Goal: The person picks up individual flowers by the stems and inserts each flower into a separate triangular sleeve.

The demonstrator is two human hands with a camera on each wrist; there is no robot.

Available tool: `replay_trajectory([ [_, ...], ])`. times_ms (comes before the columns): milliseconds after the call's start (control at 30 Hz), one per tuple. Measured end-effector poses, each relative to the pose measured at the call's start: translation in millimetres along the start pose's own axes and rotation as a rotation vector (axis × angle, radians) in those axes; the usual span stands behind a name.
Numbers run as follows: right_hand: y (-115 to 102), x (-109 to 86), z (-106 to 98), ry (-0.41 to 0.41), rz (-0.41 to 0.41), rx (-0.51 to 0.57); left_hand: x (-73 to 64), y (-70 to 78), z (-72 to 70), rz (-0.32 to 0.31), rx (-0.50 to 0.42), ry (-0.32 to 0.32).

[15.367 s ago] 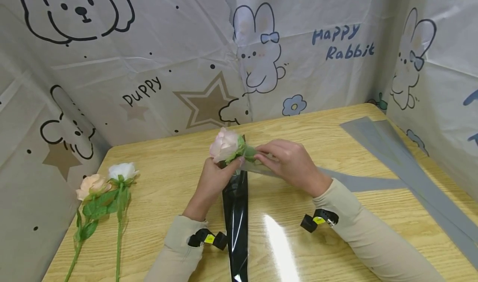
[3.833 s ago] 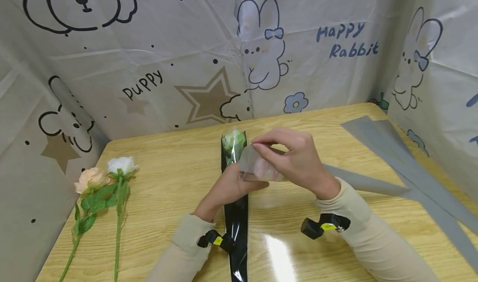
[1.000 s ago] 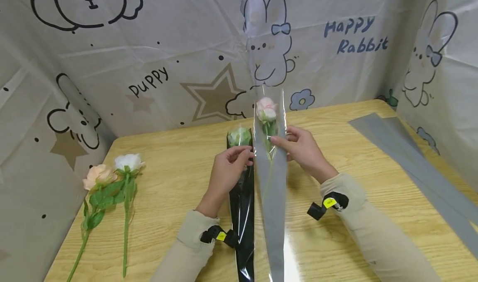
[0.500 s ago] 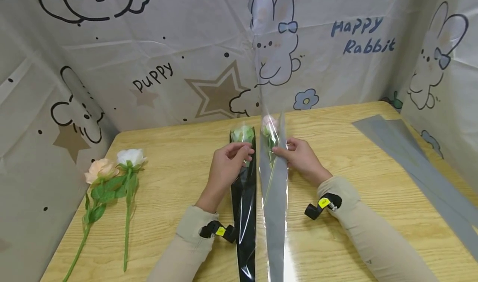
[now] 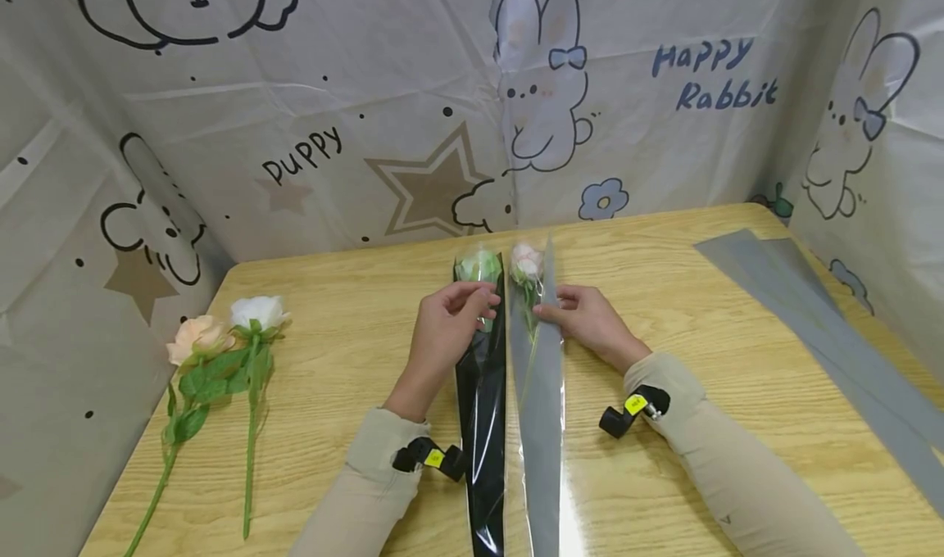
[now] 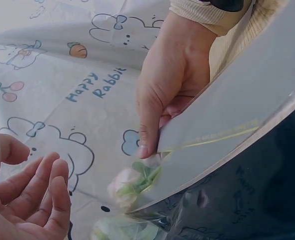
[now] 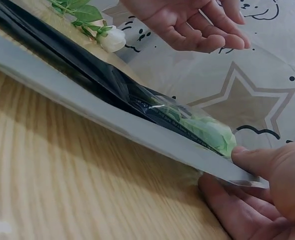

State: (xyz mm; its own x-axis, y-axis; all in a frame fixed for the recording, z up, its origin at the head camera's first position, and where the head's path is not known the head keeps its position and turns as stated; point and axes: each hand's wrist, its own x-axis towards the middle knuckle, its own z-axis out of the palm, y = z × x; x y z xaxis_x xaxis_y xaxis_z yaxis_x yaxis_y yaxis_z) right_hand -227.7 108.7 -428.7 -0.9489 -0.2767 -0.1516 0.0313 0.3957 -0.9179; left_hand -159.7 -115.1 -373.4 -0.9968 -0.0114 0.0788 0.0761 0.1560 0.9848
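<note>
My right hand (image 5: 590, 315) pinches the right edge of a grey, clear-fronted flower sleeve (image 5: 542, 434), thumb on its front. Inside lies a pink rose (image 5: 527, 264) with a thin stem; its bloom sits near the sleeve's mouth. Just left, a black flower sleeve (image 5: 483, 426) holds a green rose (image 5: 478, 264). My left hand (image 5: 446, 319) hovers over the upper part of the black sleeve, fingers loosely bent. In the left wrist view, nothing lies between the thumb and fingers of that left hand (image 6: 32, 195). The right wrist view shows the right thumb (image 7: 257, 161) over the grey edge.
At the left lie a peach rose (image 5: 199, 340) and a white rose (image 5: 258, 315) with green stems. Several flat grey sleeves (image 5: 819, 328) overlap along the table's right side. A printed cloth (image 5: 354, 115) walls the wooden table (image 5: 347, 426) at back and sides.
Earlier, both hands were at the pink rose and the clear mouth of its sleeve. Since a second ago, my right hand has lowered the sleeved rose beside the black one. The left hand hovers almost unmoved.
</note>
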Motion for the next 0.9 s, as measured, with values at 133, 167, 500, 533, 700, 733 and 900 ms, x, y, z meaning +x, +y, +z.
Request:
replay_trajectory([
  [133,-0.4,-0.9,1.6,-0.018,-0.006,-0.056,0.0,0.4,-0.3,-0.002,0.006,0.008],
  [167,-1.1,-1.3,1.8,-0.013,-0.012,-0.082,0.0,0.5,-0.5,-0.005,0.006,0.008],
  [500,-7.8,-6.3,-8.1,0.016,-0.016,-0.317,0.9,0.8,-2.5,-0.016,0.009,0.005],
  [533,-7.6,-6.2,-11.2,0.018,0.002,-0.302,1.0,0.9,-2.5,-0.016,0.007,0.004],
  [700,-6.8,-5.5,-30.3,0.069,0.063,-0.212,1.9,1.1,-2.2,-0.017,0.01,0.001],
  [733,-6.3,-5.6,-34.5,0.084,0.065,-0.204,1.9,0.9,-2.3,-0.017,0.008,0.002],
  [900,-4.2,-11.4,-55.6,0.186,0.025,-0.268,0.7,0.6,-2.7,-0.014,-0.004,0.0],
])
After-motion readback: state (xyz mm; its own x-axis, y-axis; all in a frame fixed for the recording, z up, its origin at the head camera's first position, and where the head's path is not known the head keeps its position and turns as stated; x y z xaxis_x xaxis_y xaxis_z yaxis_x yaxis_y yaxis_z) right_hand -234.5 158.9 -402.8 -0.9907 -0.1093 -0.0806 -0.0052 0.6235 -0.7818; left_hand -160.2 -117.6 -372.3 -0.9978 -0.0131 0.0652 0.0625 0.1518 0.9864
